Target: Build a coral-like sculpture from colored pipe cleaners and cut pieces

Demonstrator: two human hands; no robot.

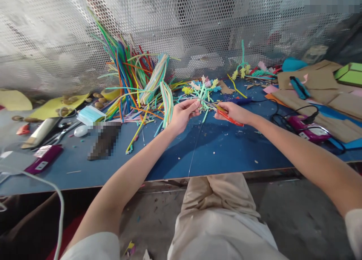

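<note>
Both hands meet over the middle of the blue table (pixel 215 154), a little above its surface. The left hand (pixel 182 114) is pinched shut on the stems of a small pipe-cleaner bunch (pixel 202 89) whose fuzzy yellow, pink and mint tips fan upward and away from the person. The right hand (pixel 234 112) is closed around red-handled scissors (pixel 230 118), whose tip reaches into the bunch just beside the left fingers; the blades are too small to tell whether they are parted. A thin wire (pixel 195 150) hangs from the bunch down past the table's near edge. Behind the left hand a big heap of loose pipe cleaners (pixel 138 82) in many colours leans against a perforated metal screen (pixel 56 37). To the left lie a pale blue face mask (pixel 90 116) and a purple glue gun (pixel 42 159); to the right, another purple glue gun (pixel 308 128) with a black cord sits near sheets of brown cardboard (pixel 319 79).
</note>
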